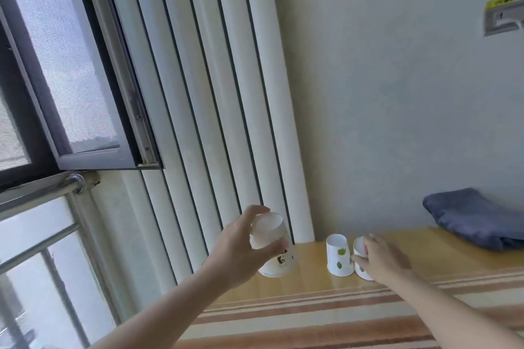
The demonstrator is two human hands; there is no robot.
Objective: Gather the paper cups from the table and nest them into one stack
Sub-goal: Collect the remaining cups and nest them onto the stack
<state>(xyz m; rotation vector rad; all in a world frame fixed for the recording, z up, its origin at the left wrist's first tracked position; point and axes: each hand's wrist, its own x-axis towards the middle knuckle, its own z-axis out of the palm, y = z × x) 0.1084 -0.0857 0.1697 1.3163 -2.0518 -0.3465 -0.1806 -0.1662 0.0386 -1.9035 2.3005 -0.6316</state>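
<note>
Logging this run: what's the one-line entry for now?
left hand: holds inverted cup stack | right hand: grasping rightmost paper cup | middle cup: on table

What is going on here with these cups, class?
A person is gathering upside-down paper cups from a wooden table. The left hand holds a panda-print cup, bottom up; whether it is one cup or several nested cannot be told. The right hand is closing on another cup, mostly hidden behind the fingers. Between them a cup with green leaves stands untouched. A folded blue cloth lies farther right.
</note>
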